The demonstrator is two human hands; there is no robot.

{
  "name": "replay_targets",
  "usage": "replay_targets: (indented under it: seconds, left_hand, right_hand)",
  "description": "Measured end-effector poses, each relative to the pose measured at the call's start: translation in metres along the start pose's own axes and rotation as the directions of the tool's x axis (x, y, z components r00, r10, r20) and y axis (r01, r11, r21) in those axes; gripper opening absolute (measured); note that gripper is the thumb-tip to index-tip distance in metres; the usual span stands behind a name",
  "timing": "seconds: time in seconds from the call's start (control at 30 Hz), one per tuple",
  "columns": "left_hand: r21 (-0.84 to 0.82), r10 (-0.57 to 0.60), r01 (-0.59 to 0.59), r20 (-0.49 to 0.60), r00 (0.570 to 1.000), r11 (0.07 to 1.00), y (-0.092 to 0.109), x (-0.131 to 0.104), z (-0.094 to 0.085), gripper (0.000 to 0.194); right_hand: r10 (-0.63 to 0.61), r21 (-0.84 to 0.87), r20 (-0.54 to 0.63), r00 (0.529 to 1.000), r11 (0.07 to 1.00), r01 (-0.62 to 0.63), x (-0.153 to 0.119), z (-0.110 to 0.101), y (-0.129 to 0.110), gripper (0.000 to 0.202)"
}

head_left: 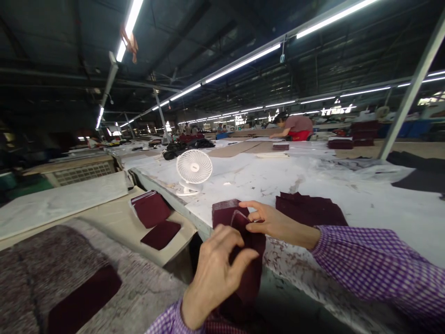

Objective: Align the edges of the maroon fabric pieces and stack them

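Note:
Maroon fabric pieces (222, 213) lie at the near edge of the white table, and part of the cloth hangs down over that edge. My right hand (269, 222) pinches a raised corner of the maroon fabric between thumb and fingers. Just in front of the hanging cloth is my left hand (220, 264), its thumb apart from its curled fingers and nothing visible between them. Its fingertips are partly hidden behind the hand. To the right of my right hand rests a fanned stack of maroon pieces (311, 211).
A white fan (193, 168) stands on the white table (243, 174). Maroon pieces (153, 211) lie on a beige surface at left, another (85, 301) on a speckled surface. Dark cloth (420, 174) is at right. A person (297, 125) leans over the table farther back.

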State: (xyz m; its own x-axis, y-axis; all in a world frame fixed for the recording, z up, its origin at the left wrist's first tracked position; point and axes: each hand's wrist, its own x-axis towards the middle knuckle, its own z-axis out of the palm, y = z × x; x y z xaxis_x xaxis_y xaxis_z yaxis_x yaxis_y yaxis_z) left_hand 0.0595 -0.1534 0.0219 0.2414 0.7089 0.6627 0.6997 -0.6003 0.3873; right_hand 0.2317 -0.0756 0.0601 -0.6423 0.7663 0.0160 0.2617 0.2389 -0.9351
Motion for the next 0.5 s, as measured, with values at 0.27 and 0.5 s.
replay_targets:
  seconds: [0.27,0.5]
  left_hand:
    - [-0.572,-0.439,0.494,0.243,0.865,0.655,-0.023,0.046,-0.017,0.039]
    - [-0.713,-0.554,0.589,0.333,0.762,0.381,-0.041,0.069,0.008,0.044]
  right_hand:
    - [-0.188,0.070,-0.084,0.979,0.979,0.194,-0.003,-0.002,-0.002,0.062]
    - [-0.184,-0.109,-0.201,0.962,0.980,0.165,0.004,-0.010,0.024,0.055]
